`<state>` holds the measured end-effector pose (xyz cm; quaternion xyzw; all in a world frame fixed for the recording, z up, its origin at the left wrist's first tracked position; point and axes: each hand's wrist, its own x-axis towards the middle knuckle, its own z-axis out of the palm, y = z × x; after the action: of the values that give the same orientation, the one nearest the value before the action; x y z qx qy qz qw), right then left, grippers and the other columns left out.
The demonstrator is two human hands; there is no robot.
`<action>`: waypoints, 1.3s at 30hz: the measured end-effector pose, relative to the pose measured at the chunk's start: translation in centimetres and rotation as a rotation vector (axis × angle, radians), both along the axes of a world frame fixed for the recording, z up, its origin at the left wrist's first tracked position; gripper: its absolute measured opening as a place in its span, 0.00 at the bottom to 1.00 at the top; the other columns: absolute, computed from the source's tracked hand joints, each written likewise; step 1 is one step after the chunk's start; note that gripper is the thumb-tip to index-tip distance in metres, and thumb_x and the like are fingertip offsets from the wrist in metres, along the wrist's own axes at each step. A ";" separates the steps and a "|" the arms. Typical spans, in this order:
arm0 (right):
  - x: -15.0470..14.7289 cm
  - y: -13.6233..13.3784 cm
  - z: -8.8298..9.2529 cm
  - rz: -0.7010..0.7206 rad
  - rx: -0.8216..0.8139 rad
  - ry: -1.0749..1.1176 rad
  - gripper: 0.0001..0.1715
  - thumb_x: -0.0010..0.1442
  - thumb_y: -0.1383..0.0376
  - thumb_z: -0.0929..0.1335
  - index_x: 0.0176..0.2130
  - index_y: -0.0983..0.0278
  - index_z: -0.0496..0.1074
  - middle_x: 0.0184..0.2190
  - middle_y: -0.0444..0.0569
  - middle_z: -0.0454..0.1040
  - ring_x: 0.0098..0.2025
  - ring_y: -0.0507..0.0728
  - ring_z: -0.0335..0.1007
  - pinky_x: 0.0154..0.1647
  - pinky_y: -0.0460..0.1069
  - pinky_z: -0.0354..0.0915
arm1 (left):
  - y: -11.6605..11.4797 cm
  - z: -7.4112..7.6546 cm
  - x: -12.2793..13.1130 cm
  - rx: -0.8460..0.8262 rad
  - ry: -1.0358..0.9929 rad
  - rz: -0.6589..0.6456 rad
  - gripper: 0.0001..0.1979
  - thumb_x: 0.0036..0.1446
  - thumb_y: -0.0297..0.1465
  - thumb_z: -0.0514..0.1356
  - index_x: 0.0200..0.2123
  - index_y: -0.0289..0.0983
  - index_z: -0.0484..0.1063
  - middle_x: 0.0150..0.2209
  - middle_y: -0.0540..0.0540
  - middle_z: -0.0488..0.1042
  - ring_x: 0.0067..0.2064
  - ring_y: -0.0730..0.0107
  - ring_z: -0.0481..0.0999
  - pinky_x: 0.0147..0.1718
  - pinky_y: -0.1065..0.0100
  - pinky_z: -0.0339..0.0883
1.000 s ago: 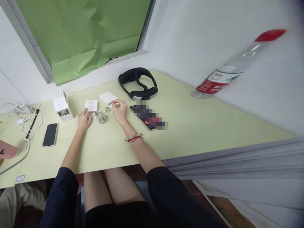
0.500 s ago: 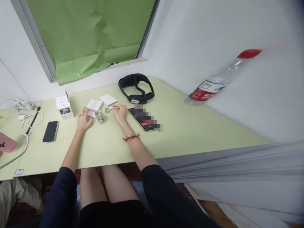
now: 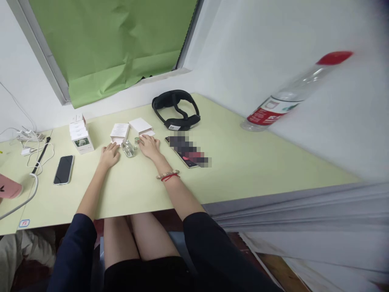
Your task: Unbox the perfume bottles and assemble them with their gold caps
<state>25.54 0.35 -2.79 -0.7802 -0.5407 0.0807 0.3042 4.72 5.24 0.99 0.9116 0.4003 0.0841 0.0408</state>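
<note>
Head view: the left hand (image 3: 110, 155), its grip loosely wide, rests on the counter (image 3: 243, 174) beside a glass bottle (image 3: 128, 149). Whether the right hand (image 3: 148, 147) has the small cap (image 3: 136, 139) in grip, I cannot tell. Behind lie an opened white carton (image 3: 120, 130), its inside unclear, and a second white carton (image 3: 141, 124).

Pale yellow-green tabletop (image 3: 243, 166), bearing: open white cardboard box (image 3: 119, 130), small clear glass bottle (image 3: 128, 149), black looped headset (image 3: 184, 122), black-screened phone (image 3: 64, 169).

On the table (image 3: 243, 170)
Small bottle (image 3: 128, 149): between left fingers (image 3: 114, 147) and right fingers (image 3: 144, 140). Box (image 3: 120, 129): beyond the former. Phone (image 3: 191, 164): right of the latter.
</note>
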 end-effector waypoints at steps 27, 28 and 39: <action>1.1 0.1 -0.8 -0.329 0.175 0.217 0.18 0.60 0.63 0.60 0.42 0.59 0.77 0.46 0.51 0.73 0.51 0.62 0.63 0.57 0.61 0.49 | -2.7 -0.7 -2.7 0.282 -0.506 -0.051 0.09 0.58 0.22 0.49 0.38 0.38 0.65 0.39 0.42 0.71 0.45 0.61 0.70 0.46 0.61 0.61; 1.1 0.2 -0.8 -0.336 0.172 0.227 0.18 0.60 0.63 0.60 0.42 0.58 0.77 0.45 0.51 0.74 0.50 0.61 0.63 0.57 0.61 0.49 | -2.6 -0.7 -2.6 0.283 -0.506 -0.052 0.09 0.58 0.22 0.49 0.38 0.38 0.65 0.39 0.42 0.71 0.45 0.61 0.70 0.46 0.61 0.61; 0.6 0.2 -0.5 -0.323 0.110 0.194 0.15 0.59 0.62 0.63 0.39 0.57 0.78 0.46 0.50 0.72 0.51 0.62 0.60 0.57 0.60 0.49 | -3.3 -0.5 -2.0 0.303 -0.363 -0.182 0.10 0.58 0.24 0.49 0.41 0.38 0.66 0.42 0.41 0.71 0.45 0.62 0.70 0.43 0.62 0.62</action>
<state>26.10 0.58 -3.25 -0.8276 -0.3803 0.0761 0.4059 2.74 1.98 0.51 0.9097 0.2854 0.3012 -0.0176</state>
